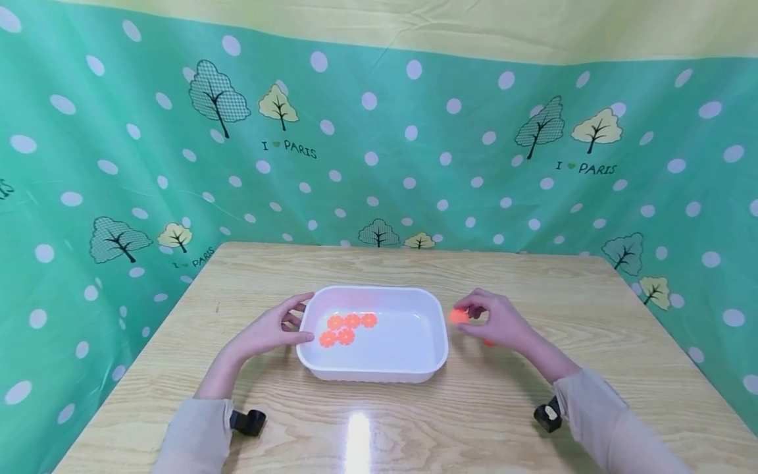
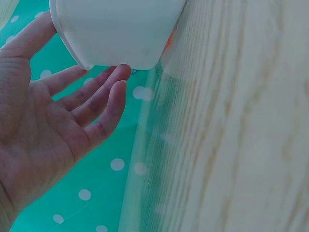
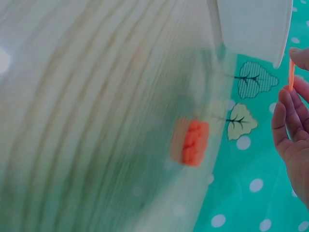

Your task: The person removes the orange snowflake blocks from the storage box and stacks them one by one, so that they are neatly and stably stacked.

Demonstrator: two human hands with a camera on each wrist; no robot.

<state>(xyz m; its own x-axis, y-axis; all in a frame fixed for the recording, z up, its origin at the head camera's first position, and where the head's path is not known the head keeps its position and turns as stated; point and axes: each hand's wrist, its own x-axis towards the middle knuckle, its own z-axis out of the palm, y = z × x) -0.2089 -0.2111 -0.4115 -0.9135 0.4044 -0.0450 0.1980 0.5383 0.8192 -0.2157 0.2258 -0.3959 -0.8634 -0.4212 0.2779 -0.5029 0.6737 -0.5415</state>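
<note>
A white plastic basin stands on the table with several orange flower-shaped discs lying flat at its left end. My left hand touches the basin's left side, thumb and index fingertip at the rim; in the left wrist view, its other fingers are loosely bent beside the wall. Just right of the basin, my right hand pinches an orange disc between thumb and fingers. The right wrist view shows that disc edge-on. A ridged orange stack rests on the table, mostly hidden by the hand in the head view.
The wooden table extends around the basin. A green dotted curtain with tree prints hangs behind it and at both sides. Black wrist-camera mounts sit at both sleeves, close above the tabletop.
</note>
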